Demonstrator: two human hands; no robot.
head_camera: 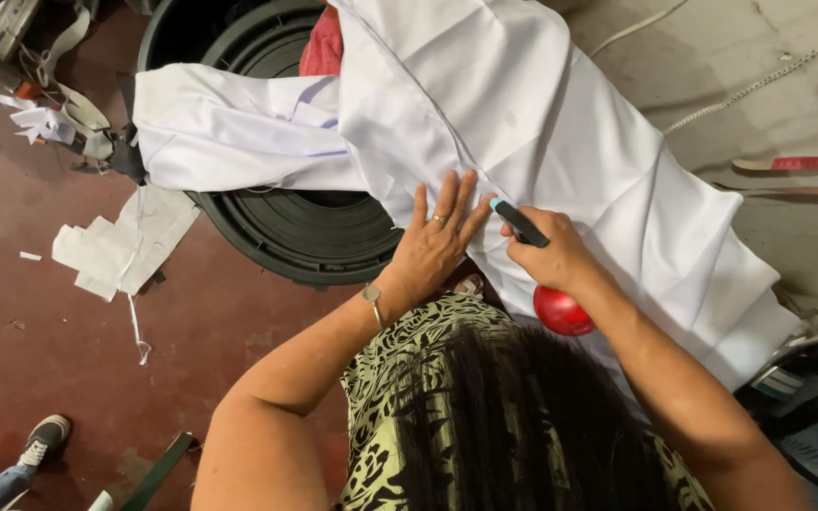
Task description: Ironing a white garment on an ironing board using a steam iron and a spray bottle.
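Head view: white cloth (560,142) smooth, creased (draped over black bin (305,227)).

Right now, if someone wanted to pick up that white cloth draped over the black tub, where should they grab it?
Probably the loose folded end of the white cloth, hanging over the black tub on the left. It lies free there, so coming from the left suits. Nearer, the left hand presses the cloth flat and the right hand holds a dark tool on it.

The cloth (560,142) lies over the bin (286,227). Both hands rest on the cloth; paper scraps (120,246) lie left of the bin.
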